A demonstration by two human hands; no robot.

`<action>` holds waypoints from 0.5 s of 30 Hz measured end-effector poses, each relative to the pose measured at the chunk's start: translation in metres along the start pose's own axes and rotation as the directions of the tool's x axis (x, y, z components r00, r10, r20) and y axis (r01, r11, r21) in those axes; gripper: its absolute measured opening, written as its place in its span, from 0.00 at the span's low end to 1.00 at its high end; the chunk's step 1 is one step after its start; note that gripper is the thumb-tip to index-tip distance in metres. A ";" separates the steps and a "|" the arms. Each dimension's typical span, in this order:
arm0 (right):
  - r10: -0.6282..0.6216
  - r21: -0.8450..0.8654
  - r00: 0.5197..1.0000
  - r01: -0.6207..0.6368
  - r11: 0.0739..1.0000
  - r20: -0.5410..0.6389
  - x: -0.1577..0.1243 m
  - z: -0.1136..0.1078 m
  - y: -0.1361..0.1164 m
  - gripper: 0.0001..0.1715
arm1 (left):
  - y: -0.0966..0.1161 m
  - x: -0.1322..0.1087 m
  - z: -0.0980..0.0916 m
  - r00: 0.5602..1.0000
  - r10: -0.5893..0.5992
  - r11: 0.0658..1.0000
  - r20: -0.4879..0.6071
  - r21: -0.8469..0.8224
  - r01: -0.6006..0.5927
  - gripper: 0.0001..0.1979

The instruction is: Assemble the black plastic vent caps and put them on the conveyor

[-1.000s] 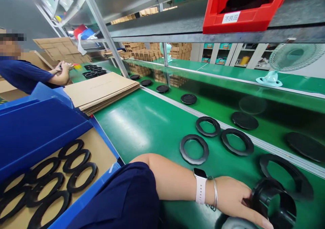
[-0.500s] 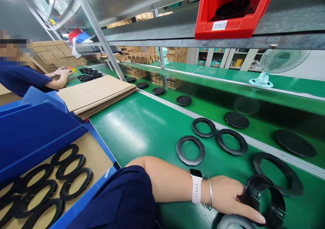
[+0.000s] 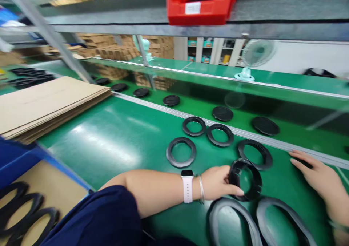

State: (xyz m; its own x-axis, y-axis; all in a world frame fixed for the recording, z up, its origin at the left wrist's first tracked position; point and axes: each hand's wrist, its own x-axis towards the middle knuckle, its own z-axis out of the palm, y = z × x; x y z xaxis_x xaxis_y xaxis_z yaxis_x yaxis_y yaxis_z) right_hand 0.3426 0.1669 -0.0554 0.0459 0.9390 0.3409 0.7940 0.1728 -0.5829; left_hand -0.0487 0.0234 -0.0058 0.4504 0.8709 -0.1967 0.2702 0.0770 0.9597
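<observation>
My left hand (image 3: 219,182) is closed on the rim of a black plastic ring part (image 3: 247,180) and holds it tilted up on the green table (image 3: 109,140). A white watch and a bangle sit on that wrist. My right hand (image 3: 313,171) lies at the right with its fingers stretched out flat, beside the metal rail; a dark patch shows under the fingertips. Flat black rings lie just beyond the held part (image 3: 181,152) (image 3: 220,134) (image 3: 255,153). Two larger grey-black rings (image 3: 231,220) (image 3: 283,220) lie in front of my hands.
Black discs (image 3: 223,113) (image 3: 265,125) ride the conveyor belt behind the rail (image 3: 169,109). A stack of flat cardboard (image 3: 49,100) lies at the left. A blue bin (image 3: 24,158) holds black rings on cardboard. A red bin (image 3: 201,9) sits on the shelf above; a fan (image 3: 253,57) stands behind.
The view has swung right, so the co-worker at the left is out of sight. My right hand has come into view. My left hand still holds the ring part.
</observation>
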 end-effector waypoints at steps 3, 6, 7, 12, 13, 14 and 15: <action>0.094 0.055 0.996 -0.094 0.994 0.010 -0.009 -0.003 -0.026 0.16 | 0.006 -0.003 0.003 1.000 -0.012 0.994 -0.021 -0.106 0.009 0.19; 0.134 -0.039 0.989 -0.136 0.990 -0.065 -0.003 0.000 -0.046 0.16 | 0.011 -0.004 0.002 1.000 0.001 0.988 0.002 -0.152 -0.001 0.14; 0.141 -0.079 0.986 -0.149 0.986 -0.094 0.002 0.002 -0.045 0.17 | 0.011 -0.003 0.000 1.000 0.001 0.991 0.003 -0.137 -0.001 0.13; 0.181 -0.277 0.956 -0.243 0.930 -0.231 0.037 0.000 -0.016 0.22 | 0.008 0.003 -0.004 1.000 0.006 0.998 0.029 -0.064 -0.004 0.11; 0.190 -0.309 0.948 -0.266 0.913 -0.255 0.044 -0.002 -0.010 0.24 | 0.007 0.004 -0.004 1.000 -0.008 0.998 0.030 -0.069 0.010 0.12; 0.202 -0.337 0.939 -0.292 0.895 -0.277 0.051 -0.005 -0.003 0.26 | 0.007 0.004 -0.004 0.999 -0.022 0.997 0.029 -0.079 0.024 0.12; 0.215 -0.360 0.930 -0.318 0.877 -0.298 0.058 -0.008 0.003 0.27 | 0.006 0.005 -0.004 0.999 -0.037 0.995 0.025 -0.092 0.039 0.13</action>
State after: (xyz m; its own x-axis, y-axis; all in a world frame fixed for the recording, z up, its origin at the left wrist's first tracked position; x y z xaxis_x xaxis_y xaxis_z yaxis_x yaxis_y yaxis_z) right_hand 0.3524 0.2197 -0.0310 0.3942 0.8218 0.4113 0.9000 -0.2547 -0.3537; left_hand -0.0484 0.0299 -0.0002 0.4614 0.8550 -0.2366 0.2084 0.1547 0.9657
